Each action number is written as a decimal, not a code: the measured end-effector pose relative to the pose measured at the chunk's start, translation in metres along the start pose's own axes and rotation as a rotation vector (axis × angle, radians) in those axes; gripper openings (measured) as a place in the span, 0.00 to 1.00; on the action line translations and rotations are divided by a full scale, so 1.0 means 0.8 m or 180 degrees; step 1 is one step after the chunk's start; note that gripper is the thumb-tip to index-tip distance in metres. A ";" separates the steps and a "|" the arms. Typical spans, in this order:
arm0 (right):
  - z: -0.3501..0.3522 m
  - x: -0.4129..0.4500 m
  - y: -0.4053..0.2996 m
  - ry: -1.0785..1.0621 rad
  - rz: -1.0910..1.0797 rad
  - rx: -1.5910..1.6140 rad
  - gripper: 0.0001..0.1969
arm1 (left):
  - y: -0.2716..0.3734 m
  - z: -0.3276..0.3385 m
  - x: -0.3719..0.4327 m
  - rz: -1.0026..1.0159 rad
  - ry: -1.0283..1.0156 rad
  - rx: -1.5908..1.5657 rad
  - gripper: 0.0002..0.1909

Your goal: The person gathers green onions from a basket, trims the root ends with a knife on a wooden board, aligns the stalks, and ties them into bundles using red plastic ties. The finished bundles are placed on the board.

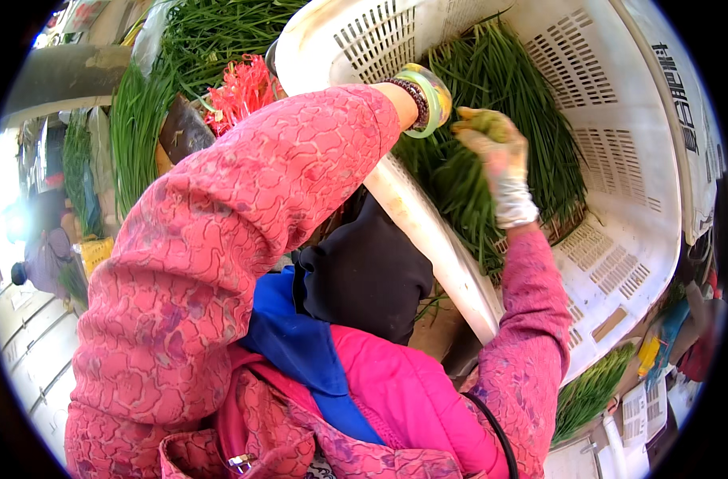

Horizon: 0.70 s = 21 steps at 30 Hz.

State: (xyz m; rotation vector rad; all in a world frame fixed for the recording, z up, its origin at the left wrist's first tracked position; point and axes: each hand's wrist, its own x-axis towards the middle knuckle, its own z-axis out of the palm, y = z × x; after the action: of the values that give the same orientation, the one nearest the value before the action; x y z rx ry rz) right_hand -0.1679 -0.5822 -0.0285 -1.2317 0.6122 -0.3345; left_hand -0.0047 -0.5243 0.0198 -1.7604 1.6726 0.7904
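A white plastic basket (400, 197) with slotted walls stands before me, holding long green leaves that look like garlic chives (519, 90). My right hand (498, 141), in a stained white-and-yellow glove, is over the leaves inside the basket with its fingers curled. Blurred leaves hang just below it, and whether the fingers grip any is unclear. My left hand (437, 93) reaches over the near rim into the basket. A patterned yellow glove shows past its pale green bangle (426, 108) and dark beaded bracelet (413, 96); its fingers are hidden.
A bundle of red plastic ties (242, 93) lies left of the basket, beside a dark flat piece (187, 129). More green leaves (220, 36) are heaped at upper left, and another bunch (594, 389) lies at lower right. A printed white sack (687, 120) is beyond the basket.
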 end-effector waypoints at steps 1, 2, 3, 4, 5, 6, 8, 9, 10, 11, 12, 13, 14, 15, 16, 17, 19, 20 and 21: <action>-0.015 -0.001 -0.019 0.0210 -0.0157 -0.0246 0.11 | -0.004 0.004 0.003 -0.0005 -0.0189 0.0307 0.17; -0.017 -0.007 -0.061 0.0451 -0.0010 -0.0192 0.11 | -0.012 0.011 -0.002 -0.0076 -0.0116 0.0279 0.17; -0.033 -0.009 -0.094 0.0592 -0.0061 -0.0633 0.13 | -0.018 0.016 -0.007 -0.0120 -0.0031 0.0268 0.18; -0.049 -0.015 -0.125 0.0616 -0.0413 -0.0808 0.15 | -0.021 0.017 -0.008 -0.0219 -0.0117 0.0226 0.19; -0.059 -0.027 -0.167 0.0763 -0.0701 -0.1098 0.15 | -0.025 0.021 -0.008 -0.0244 -0.0104 0.0066 0.19; -0.072 -0.050 -0.202 0.1291 -0.0886 -0.1214 0.16 | -0.020 0.013 -0.012 -0.0124 0.0023 0.0175 0.17; -0.133 -0.077 -0.275 0.1212 -0.1304 -0.0428 0.18 | -0.020 0.000 -0.011 -0.0165 0.0036 0.0079 0.18; -0.135 -0.078 -0.304 0.1186 -0.1408 -0.0598 0.18 | -0.020 -0.002 0.001 -0.0314 0.0182 0.0158 0.24; -0.136 -0.078 -0.334 0.1164 -0.1510 -0.0750 0.17 | -0.030 -0.013 -0.011 -0.0322 0.0703 -0.1082 0.25; -0.129 -0.068 -0.352 0.1248 -0.1624 -0.1429 0.18 | -0.042 -0.019 -0.027 -0.0298 0.1237 -0.2324 0.26; -0.109 -0.071 -0.365 0.1255 -0.2149 -0.2133 0.18 | -0.055 -0.026 -0.052 0.1054 0.1521 -0.3101 0.26; -0.085 -0.065 -0.364 0.1227 -0.2444 -0.2248 0.18 | -0.054 -0.026 -0.092 0.1363 0.1229 -0.4924 0.27; -0.059 -0.062 -0.366 0.1227 -0.2736 -0.2406 0.18 | -0.048 -0.025 -0.113 0.2296 0.1039 -0.5626 0.29; -0.011 -0.069 -0.363 0.0697 -0.2842 -0.2440 0.12 | -0.041 -0.024 -0.132 0.3284 0.0726 -0.6216 0.31; 0.041 -0.064 -0.359 0.0030 -0.2933 -0.2359 0.07 | -0.029 -0.024 -0.191 0.3330 0.0753 -0.6743 0.35; 0.089 -0.063 -0.354 -0.0316 -0.3628 -0.2983 0.09 | -0.024 -0.015 -0.219 0.3286 0.1343 -0.7033 0.37; 0.177 -0.082 -0.350 -0.0636 -0.5280 -0.4198 0.12 | -0.009 0.005 -0.255 0.3548 0.2123 -0.7426 0.40; 0.208 -0.082 -0.333 -0.1202 -0.5336 -0.4117 0.11 | -0.007 0.021 -0.269 0.3708 0.2320 -0.7607 0.39; 0.252 -0.096 -0.326 -0.1986 -0.4900 -0.4497 0.12 | -0.009 0.048 -0.281 0.3819 0.2497 -0.7797 0.39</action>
State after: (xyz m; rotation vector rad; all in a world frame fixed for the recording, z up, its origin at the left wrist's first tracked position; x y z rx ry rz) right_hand -0.0857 -0.4654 0.2789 -2.8659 -1.0315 -0.7584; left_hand -0.0073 -0.3479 0.1640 0.3540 -0.4203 -1.1105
